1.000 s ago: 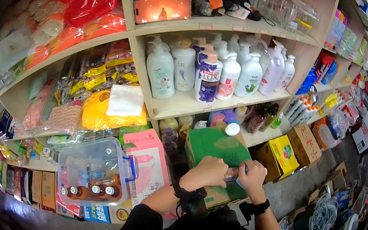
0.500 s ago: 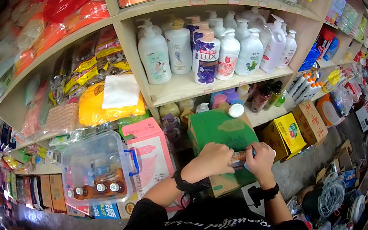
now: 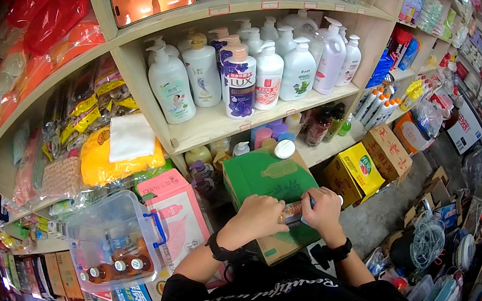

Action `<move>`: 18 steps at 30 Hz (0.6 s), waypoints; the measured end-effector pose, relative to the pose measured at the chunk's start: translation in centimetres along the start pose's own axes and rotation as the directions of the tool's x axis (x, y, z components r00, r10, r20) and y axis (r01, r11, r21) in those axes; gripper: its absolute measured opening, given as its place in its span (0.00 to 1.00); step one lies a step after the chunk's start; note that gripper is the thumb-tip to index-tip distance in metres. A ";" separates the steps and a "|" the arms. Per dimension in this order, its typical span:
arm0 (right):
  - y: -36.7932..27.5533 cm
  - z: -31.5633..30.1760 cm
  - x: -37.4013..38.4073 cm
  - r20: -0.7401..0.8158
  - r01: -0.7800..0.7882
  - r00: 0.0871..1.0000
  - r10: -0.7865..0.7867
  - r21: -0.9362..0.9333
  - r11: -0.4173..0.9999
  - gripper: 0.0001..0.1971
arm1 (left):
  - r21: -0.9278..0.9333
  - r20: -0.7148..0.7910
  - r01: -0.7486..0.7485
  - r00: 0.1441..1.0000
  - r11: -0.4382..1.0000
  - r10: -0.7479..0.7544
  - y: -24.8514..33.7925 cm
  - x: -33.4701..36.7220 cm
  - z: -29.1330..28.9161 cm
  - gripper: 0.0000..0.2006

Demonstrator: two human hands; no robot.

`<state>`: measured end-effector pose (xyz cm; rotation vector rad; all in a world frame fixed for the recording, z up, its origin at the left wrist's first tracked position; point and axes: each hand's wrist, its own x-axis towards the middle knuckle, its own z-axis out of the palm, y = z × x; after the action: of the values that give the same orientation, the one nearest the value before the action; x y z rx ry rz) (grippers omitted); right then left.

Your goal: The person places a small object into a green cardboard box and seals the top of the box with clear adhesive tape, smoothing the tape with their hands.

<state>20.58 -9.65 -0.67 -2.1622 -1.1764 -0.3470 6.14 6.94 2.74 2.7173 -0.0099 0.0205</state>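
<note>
The left hand (image 3: 260,217) at nine o'clock and right hand (image 3: 322,211) at three curl closed around the ends of a small brownish bottle (image 3: 291,213) above the green carton (image 3: 270,187); a steady, level, light grip probably serves best.

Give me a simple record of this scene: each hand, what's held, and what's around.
Left hand: closed on one end of a partly hidden item
Right hand: closed at its other end
Item's kind: cannot tell
Below hands: green-and-brown carton
To the left: clear bin holding brown bottles with white caps
Shelf ahead: pump bottles
To the right: yellow box
</note>
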 end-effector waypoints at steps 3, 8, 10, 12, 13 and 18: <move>0.1 -0.1 0.3 0.017 -0.016 1.000 0.016 -0.010 1.000 0.08 | -0.006 -0.025 0.003 1.000 1.000 -0.003 0.1 0.1 0.1 0.26; 0.1 0.4 0.8 -0.032 0.041 0.999 -0.040 0.046 0.998 0.09 | -0.033 -0.051 0.009 0.999 0.999 -0.011 0.2 -0.2 -0.4 0.26; 0.0 0.3 0.6 -0.017 0.017 1.000 -0.017 0.050 0.999 0.10 | -0.027 -0.042 0.010 0.999 1.000 -0.011 0.3 -0.2 0.0 0.26; 0.2 0.3 0.5 -0.034 0.034 0.999 -0.033 0.052 0.998 0.10 | -0.018 -0.038 0.018 0.999 1.000 -0.019 0.2 0.0 0.1 0.26; 0.2 0.3 0.4 -0.045 0.048 0.998 -0.045 0.055 0.997 0.09 | -0.010 -0.048 0.005 0.999 1.000 -0.005 0.2 0.0 0.1 0.26; -0.2 0.0 0.4 -0.029 0.046 0.999 -0.045 0.038 0.998 0.08 | 0.003 -0.044 0.027 0.999 1.000 -0.027 0.5 -0.3 0.2 0.27</move>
<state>20.63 -9.30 -0.36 -2.0936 -1.2089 -0.3704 5.80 6.37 2.80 2.7195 0.0391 0.0719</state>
